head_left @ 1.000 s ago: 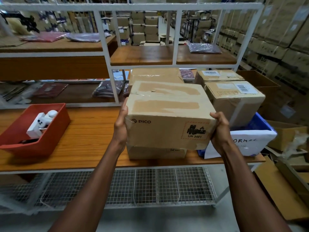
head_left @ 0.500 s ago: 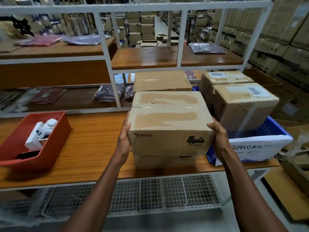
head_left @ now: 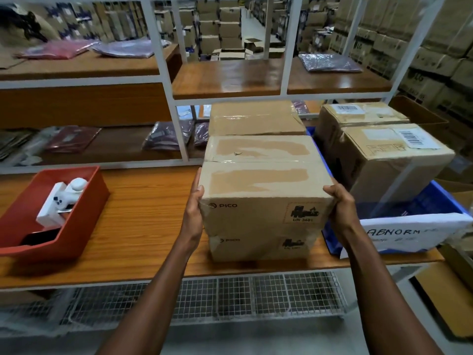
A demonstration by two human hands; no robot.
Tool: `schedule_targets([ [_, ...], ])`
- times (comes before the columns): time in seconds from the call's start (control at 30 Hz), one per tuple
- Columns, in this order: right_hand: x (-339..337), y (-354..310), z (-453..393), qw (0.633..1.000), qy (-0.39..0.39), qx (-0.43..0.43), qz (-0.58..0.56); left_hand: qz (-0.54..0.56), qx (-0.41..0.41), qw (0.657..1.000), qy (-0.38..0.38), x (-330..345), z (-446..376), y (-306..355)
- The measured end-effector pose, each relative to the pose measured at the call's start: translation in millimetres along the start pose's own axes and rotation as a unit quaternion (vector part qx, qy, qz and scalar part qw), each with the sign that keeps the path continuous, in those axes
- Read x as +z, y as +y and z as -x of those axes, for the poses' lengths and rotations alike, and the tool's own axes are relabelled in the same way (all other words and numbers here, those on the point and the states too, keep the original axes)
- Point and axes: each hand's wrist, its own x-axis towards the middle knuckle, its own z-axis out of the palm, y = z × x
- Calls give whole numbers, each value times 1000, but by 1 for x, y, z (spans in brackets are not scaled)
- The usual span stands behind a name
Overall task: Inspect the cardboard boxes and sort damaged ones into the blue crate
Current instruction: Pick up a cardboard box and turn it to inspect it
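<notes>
head: both hands [head_left: 194, 213] on pico box [head_left: 263, 198]

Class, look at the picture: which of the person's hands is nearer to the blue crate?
The right hand. It grips the right side of the held box, just beside the blue crate. The left hand grips the box's far side, with the whole box between it and the crate.
</notes>
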Motion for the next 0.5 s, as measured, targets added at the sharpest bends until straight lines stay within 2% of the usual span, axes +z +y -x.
schedule_targets([
  [0.37, -2, -7, -17, 1000, -8, 11, 10, -1, 5, 1000, 17, 8, -4, 1],
  [0.5, -8, -3, -18, 999, -32, -8, 16, -5, 1, 1000, 24, 9, -1, -1],
])
